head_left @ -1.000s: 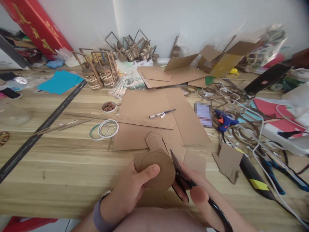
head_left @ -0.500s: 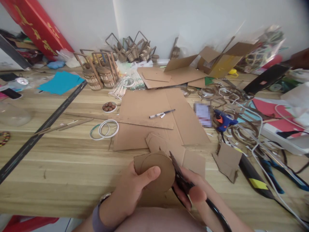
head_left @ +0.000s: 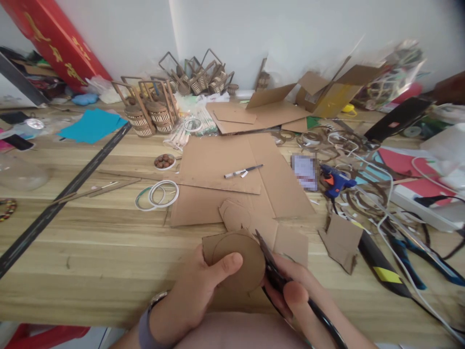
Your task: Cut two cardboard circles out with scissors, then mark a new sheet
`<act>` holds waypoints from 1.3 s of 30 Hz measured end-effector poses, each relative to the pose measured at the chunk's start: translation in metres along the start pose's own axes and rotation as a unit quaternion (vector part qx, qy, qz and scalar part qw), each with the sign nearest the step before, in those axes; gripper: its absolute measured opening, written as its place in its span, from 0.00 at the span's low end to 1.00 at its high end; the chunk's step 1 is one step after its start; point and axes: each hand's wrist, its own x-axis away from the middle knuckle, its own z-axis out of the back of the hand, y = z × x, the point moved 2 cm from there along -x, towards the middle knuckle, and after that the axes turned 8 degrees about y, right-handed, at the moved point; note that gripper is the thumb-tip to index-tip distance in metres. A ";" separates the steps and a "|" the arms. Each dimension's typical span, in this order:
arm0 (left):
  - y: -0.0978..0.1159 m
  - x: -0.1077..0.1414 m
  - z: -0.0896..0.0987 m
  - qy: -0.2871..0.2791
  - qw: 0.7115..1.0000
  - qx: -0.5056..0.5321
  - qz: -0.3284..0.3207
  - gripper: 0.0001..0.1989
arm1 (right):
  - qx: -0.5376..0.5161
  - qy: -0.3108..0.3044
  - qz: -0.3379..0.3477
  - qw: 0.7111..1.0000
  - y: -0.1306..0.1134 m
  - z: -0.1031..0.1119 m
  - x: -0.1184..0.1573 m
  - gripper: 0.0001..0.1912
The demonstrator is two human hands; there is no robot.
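My left hand (head_left: 212,274) grips a piece of brown cardboard (head_left: 249,264), thumb flat on top and fingers hidden beneath. A curved line is drawn on the piece, and its right side has a rounded cut edge. In my right hand (head_left: 290,286) are black-handled scissors (head_left: 272,271), their blades pointing up and away along the right edge of the piece. Just beyond lie a cardboard scrap with rounded outlines (head_left: 236,214) and a large cardboard sheet (head_left: 210,155) bearing a pen (head_left: 243,171).
Right of the sheet lie a blue glue gun (head_left: 337,182), a cardboard scrap (head_left: 341,242), pliers (head_left: 403,252) and a white cable (head_left: 390,189). To the left are white rings (head_left: 163,194), a dish of brown balls (head_left: 164,161) and a long black strip (head_left: 69,191). Small woven baskets (head_left: 150,116) stand behind.
The cardboard piece and both hands have shifted very slightly. The scissors stay at its right edge, and the things on the table look unchanged.
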 end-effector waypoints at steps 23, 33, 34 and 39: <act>-0.004 -0.001 0.006 0.016 0.999 -0.041 0.010 0.20 | 0.011 -0.043 -0.062 0.997 -0.015 0.007 0.004 0.42; -0.006 -0.001 0.007 0.001 1.000 -0.028 0.010 0.22 | 0.030 -0.043 -0.054 0.997 -0.017 0.009 0.005 0.41; -0.005 -0.001 0.006 -0.002 1.000 -0.027 0.010 0.23 | 0.032 -0.044 -0.051 0.997 -0.017 0.010 0.005 0.41; -0.004 -0.002 0.004 -0.017 0.999 -0.021 0.023 0.22 | 0.045 -0.045 -0.032 0.997 -0.019 0.011 0.006 0.39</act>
